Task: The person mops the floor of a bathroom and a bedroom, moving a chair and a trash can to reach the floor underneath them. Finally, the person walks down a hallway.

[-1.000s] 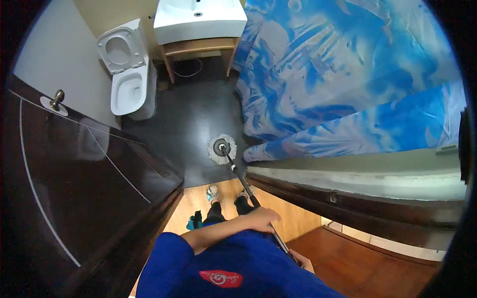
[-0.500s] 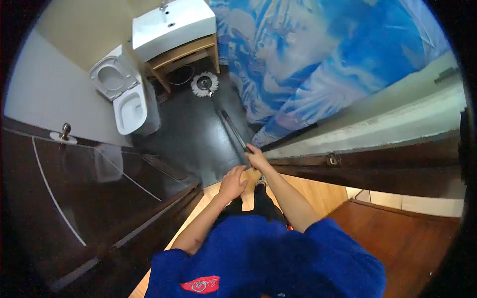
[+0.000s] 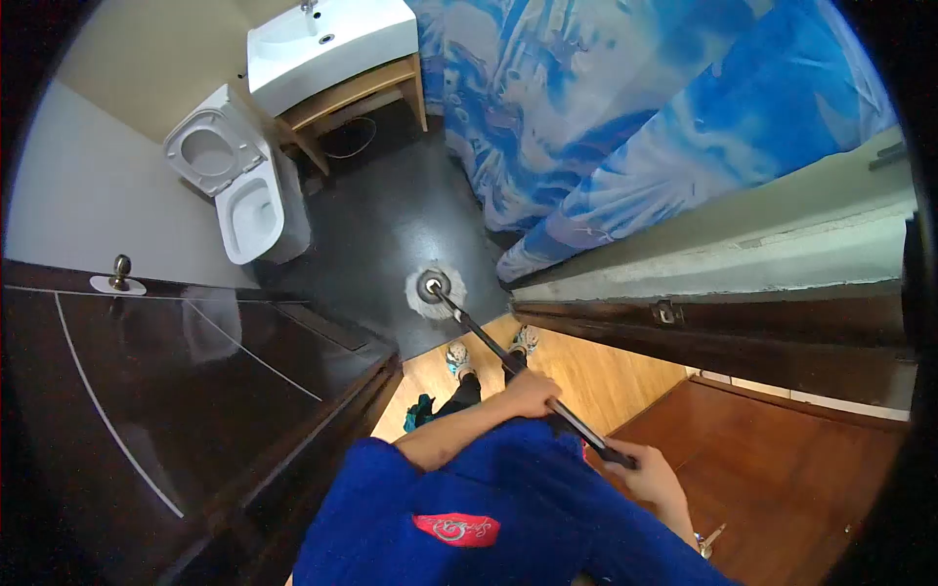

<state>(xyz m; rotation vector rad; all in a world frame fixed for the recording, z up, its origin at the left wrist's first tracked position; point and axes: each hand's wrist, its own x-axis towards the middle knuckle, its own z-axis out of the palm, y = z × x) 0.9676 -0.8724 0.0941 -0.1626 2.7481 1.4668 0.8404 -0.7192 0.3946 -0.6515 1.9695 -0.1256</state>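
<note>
A spin mop with a round white head [image 3: 436, 289] rests on the dark bathroom floor, just inside the doorway. Its dark handle [image 3: 486, 338] slants down and to the right toward my body. My left hand [image 3: 532, 394] is wrapped around the middle of the handle. Close to the handle's top end, my right hand [image 3: 647, 475] grips it beside my waist. The mop's fringe is spread flat and partly blurred.
A toilet [image 3: 251, 214] with raised lid stands at the left, beside a white sink [image 3: 332, 49] on a wooden stand. A blue patterned curtain [image 3: 606, 107] hangs at the right. The dark door [image 3: 147, 391] stands at the left; my feet are on light wood flooring [image 3: 596, 376].
The mop head has come from beneath the sink toward my feet. My right hand has moved back to my right side with the handle, and my left hand has taken hold of it.
</note>
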